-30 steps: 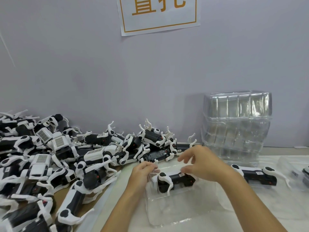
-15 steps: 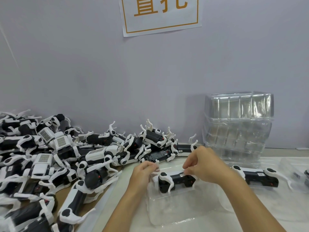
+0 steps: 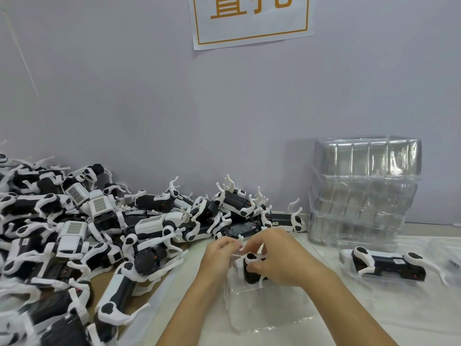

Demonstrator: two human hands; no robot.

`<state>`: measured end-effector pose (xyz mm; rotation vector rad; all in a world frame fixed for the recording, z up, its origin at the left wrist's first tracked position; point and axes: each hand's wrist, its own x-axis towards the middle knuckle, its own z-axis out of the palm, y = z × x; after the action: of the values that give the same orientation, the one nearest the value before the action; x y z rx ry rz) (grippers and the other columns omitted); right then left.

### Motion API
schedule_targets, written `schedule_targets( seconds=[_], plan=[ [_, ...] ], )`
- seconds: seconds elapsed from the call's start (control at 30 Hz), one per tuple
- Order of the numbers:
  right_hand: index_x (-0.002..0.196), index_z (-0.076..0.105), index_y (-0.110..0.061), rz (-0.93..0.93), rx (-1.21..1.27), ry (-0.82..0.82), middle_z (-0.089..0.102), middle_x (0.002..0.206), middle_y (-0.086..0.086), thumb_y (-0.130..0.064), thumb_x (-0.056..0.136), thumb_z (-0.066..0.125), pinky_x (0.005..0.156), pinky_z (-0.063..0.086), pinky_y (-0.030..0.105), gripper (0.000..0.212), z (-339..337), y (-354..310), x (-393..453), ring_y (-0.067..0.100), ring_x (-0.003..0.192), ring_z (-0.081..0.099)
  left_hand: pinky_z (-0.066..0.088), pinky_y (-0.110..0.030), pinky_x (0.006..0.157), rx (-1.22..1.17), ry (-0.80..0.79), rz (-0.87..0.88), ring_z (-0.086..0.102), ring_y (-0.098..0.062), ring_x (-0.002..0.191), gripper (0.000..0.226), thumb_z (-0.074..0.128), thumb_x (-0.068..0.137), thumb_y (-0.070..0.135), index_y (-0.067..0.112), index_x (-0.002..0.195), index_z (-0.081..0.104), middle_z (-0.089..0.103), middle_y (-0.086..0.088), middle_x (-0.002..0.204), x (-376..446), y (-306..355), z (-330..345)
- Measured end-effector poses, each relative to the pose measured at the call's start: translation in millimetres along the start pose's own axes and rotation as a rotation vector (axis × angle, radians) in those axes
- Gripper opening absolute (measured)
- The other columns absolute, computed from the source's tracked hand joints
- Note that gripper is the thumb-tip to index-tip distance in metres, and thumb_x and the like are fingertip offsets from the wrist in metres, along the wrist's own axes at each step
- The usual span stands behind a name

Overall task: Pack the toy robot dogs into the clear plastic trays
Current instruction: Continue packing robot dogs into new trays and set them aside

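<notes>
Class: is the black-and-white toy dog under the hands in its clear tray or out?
In: black-and-white toy dog lies within the clear plastic tray.

The white-covered table (image 3: 374,318) bears a heap of toy robot dogs (image 3: 74,236), stacked clear trays (image 3: 361,193) and a tray (image 3: 269,308).

Plain pale grey-lilac wall (image 3: 124,83) behind, matte and evenly lit, meeting the far edge of the tabletop. High on it, a white paper sign (image 3: 252,18) with an orange border and large orange characters, cut off by the top of the view. Whitish tabletop (image 3: 411,310) towards the right and near edges, brown cardboard-coloured surface (image 3: 104,277) showing towards the left. Soft, diffuse light, faint shadows at the wall's foot.
</notes>
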<state>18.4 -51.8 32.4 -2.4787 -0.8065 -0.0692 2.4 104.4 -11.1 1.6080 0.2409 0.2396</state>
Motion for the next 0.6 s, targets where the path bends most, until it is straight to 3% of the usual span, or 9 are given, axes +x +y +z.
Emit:
schedule_targets(
  seconds=[0.2, 0.33, 0.4, 0.47, 0.6],
  plan=[
    [0.097, 0.071, -0.046, -0.037, 0.126, -0.060, 0.070, 0.090, -0.020, -0.043, 0.084, 0.071, 0.076, 0.051, 0.016, 0.013, -11, 11, 2, -0.004, 0.084, 0.062, 0.052, -0.037, 0.080, 0.074, -0.022, 0.051, 0.068, -0.024, 0.086, 0.016, 0.060, 0.095, 0.010, 0.010, 0.086, 0.074, 0.075, -0.010, 0.092, 1, 3, -5],
    [0.103, 0.072, -0.036, 0.023, 0.200, 0.205, 0.069, 0.089, -0.017, -0.029, 0.091, 0.066, 0.079, 0.047, 0.019, 0.016, -14, 26, 5, -0.004, 0.086, 0.062, 0.051, -0.028, 0.074, 0.122, 0.026, 0.090, 0.071, -0.024, 0.086, 0.019, 0.063, 0.094, 0.008, 0.015, 0.085, 0.078, 0.077, -0.006, 0.087, 3, 5, -15],
    [0.108, 0.071, -0.033, 0.064, 0.168, 0.255, 0.067, 0.099, -0.020, -0.026, 0.093, 0.063, 0.088, 0.044, 0.022, 0.020, -15, 33, 5, 0.000, 0.098, 0.060, 0.049, -0.022, 0.071, 0.133, 0.064, 0.103, 0.070, -0.019, 0.084, 0.018, 0.064, 0.093, 0.007, 0.015, 0.086, 0.078, 0.077, -0.004, 0.086, 4, 7, -23],
    [0.113, 0.069, -0.033, 0.094, 0.130, 0.205, 0.063, 0.113, -0.019, -0.025, 0.093, 0.061, 0.097, 0.039, 0.023, 0.023, -13, 39, 4, 0.004, 0.114, 0.054, 0.047, -0.014, 0.070, 0.189, 0.100, 0.157, 0.069, -0.013, 0.085, 0.019, 0.065, 0.092, 0.005, 0.019, 0.086, 0.077, 0.076, 0.002, 0.087, 5, 10, -30],
    [0.116, 0.066, -0.035, 0.097, 0.096, 0.159, 0.052, 0.122, -0.008, -0.026, 0.094, 0.059, 0.105, 0.030, 0.027, 0.025, -4, 40, 5, 0.013, 0.127, 0.039, 0.044, -0.007, 0.074, 0.490, 0.106, 0.314, 0.065, 0.000, 0.093, 0.022, 0.063, 0.093, 0.010, 0.029, 0.091, 0.073, 0.071, 0.014, 0.097, 2, 23, -31]
  ],
)
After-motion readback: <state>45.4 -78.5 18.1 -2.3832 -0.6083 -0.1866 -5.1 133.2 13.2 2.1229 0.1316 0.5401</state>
